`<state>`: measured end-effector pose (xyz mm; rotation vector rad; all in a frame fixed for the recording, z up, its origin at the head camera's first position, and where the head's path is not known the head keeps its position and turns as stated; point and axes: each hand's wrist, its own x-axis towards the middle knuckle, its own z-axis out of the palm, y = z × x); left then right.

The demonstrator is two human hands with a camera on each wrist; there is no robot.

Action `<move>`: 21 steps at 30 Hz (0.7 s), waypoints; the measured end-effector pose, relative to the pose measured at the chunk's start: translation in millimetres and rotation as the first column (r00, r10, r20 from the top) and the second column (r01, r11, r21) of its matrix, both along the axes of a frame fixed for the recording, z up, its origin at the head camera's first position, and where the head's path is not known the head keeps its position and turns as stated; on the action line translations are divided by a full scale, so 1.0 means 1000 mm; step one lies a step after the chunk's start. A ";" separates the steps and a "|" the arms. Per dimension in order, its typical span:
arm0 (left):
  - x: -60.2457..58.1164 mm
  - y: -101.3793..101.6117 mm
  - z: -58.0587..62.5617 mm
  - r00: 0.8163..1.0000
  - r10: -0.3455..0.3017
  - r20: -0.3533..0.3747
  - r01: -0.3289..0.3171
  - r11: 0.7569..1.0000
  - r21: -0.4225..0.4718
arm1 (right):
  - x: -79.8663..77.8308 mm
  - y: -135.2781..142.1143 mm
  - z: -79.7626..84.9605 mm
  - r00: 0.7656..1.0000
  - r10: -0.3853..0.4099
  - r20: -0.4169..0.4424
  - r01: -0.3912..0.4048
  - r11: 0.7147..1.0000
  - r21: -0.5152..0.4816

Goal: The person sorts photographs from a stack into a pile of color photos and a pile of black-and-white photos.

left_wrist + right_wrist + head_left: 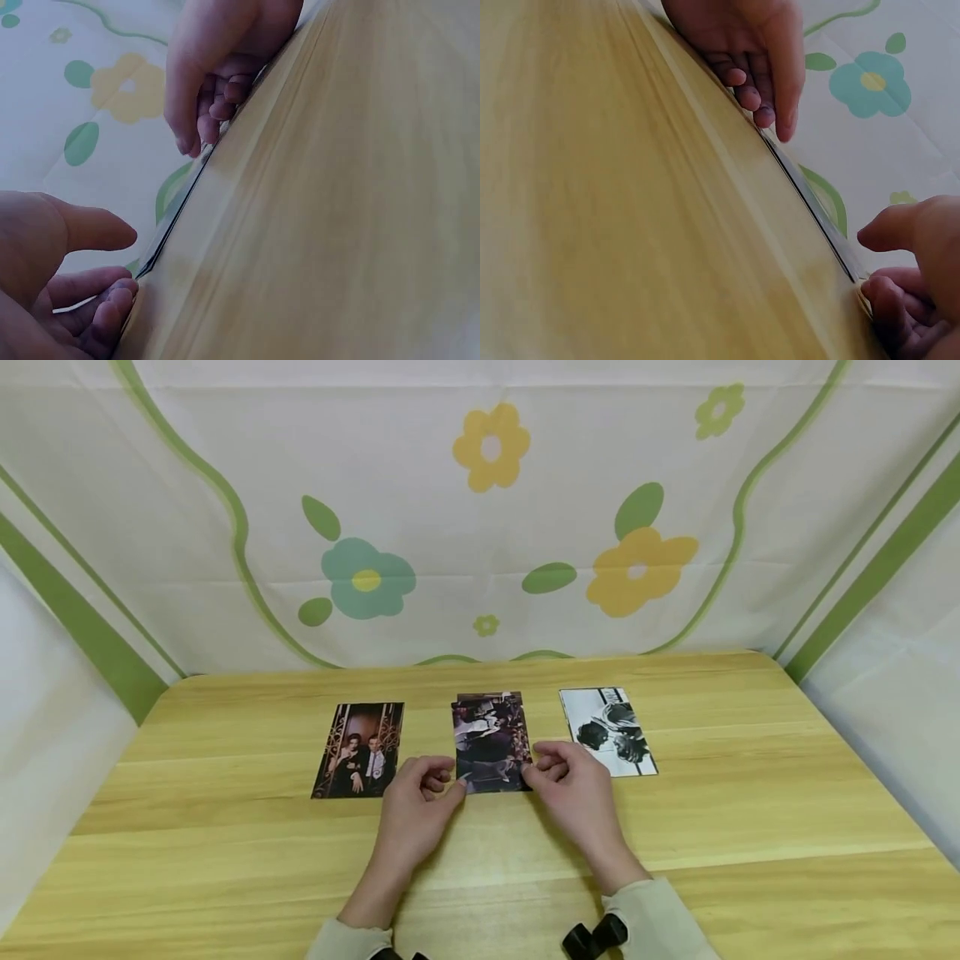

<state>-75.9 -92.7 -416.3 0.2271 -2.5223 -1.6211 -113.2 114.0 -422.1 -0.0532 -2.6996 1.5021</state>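
In the head view a dark photo card (pixel 491 745) with a purple-toned scene lies in the middle of the wooden table, over another card (pixel 490 697) whose far edge shows. My left hand (pixel 420 797) is at its near left corner, thumb tip overlapping the corner and fingers bent loosely beside the edge. My right hand (pixel 576 789) mirrors it at the near right corner. Both wrist views show a gap between thumb and fingers, with the fingertips right at the thin card edge (pixel 176 212). Neither hand pinches the card.
To the left lies a photo card of two people (pixel 358 752), close to my left hand. A black-and-white photo card (pixel 609 731) lies to the right, just behind my right hand. A white flowered cloth (pixel 420 485) hangs behind the table (pixel 225 860).
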 end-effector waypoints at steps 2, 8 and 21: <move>-0.001 0.002 0.001 1.000 -0.005 0.006 0.006 0.999 -0.033 | -0.001 -0.002 0.000 1.000 0.014 -0.013 -0.014 0.999 0.042; -0.003 0.008 0.001 1.000 0.004 0.020 -0.002 0.994 -0.106 | -0.001 -0.007 0.001 0.999 0.043 -0.030 -0.038 0.987 0.154; -0.002 0.009 0.000 1.000 0.008 -0.002 -0.008 0.989 -0.149 | 0.001 -0.011 0.002 0.999 0.043 -0.030 -0.037 0.981 0.189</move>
